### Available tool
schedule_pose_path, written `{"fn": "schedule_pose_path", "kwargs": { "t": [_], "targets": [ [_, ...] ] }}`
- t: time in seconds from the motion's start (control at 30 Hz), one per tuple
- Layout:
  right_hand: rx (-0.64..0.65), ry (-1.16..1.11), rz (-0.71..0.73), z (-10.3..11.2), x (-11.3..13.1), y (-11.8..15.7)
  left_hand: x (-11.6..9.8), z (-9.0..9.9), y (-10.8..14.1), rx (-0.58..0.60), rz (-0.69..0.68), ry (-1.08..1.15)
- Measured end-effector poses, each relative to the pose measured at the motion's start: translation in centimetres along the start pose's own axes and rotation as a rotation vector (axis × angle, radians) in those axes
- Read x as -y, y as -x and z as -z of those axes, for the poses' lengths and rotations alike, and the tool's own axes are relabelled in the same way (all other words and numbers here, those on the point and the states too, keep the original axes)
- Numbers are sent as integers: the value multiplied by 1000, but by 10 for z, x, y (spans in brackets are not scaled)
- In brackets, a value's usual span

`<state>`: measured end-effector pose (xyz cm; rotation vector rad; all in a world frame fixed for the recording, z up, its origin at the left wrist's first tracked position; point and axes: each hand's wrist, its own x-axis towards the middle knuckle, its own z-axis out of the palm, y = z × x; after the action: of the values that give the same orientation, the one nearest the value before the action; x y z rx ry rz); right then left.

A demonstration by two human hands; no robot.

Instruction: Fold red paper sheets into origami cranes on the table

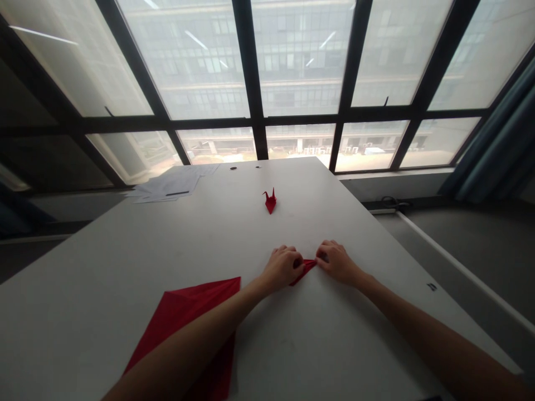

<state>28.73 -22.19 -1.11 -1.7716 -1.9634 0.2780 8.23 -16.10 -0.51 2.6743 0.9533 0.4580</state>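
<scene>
A small folded piece of red paper (306,270) lies on the white table between my hands. My left hand (285,267) is closed on its left part, with fingers curled and thumb pressed to it. At the paper's right tip, my right hand (335,262) pinches it between thumb and fingers. Farther off stands a finished red paper crane (270,202). A larger sheet of red paper (184,312) lies at the left, partly hidden under my left forearm.
White papers with a dark pen (178,193) lie at the table's far left. The white table (104,267) reaches toward large windows (298,61). A small dark object (432,287) lies near the right edge. A blue curtain (489,145) hangs at the right.
</scene>
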Motion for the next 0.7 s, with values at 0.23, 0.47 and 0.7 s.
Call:
{"fn": "schedule_pose_path", "kwargs": {
  "t": [0.23,0.47,0.7],
  "targets": [
    [-79,-89,-18,-1,-2,0,0,1,-1,0,-2,3],
    [-75,-29,-56,-13,11,0,1,0,-2,2,2,22],
    [-97,-55,-78,-12,-2,-3,0,1,-1,1,-14,3]
  ]
}}
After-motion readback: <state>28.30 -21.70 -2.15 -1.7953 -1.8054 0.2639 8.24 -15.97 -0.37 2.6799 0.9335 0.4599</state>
